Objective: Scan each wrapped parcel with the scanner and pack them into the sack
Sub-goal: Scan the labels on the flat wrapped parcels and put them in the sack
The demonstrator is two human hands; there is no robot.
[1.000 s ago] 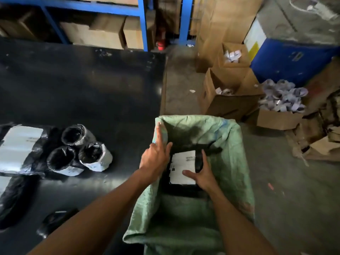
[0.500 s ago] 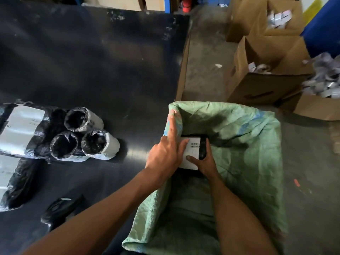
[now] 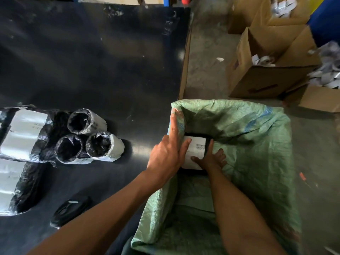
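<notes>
Inside the open green sack [image 3: 248, 144] we press a black wrapped parcel [image 3: 196, 153] with a white label, our left hand [image 3: 165, 157] spread along the sack's rim, our right hand [image 3: 211, 159] gripping the parcel's edge

Dim warehouse light. Soft glare streaks on glossy black counter [image 3: 95, 57]; white parcel labels [image 3: 22, 131] blown out. Woven green plastic sack [image 3: 257, 144] interior shadowed. Wide-angle bending, slight blur at edges.
</notes>
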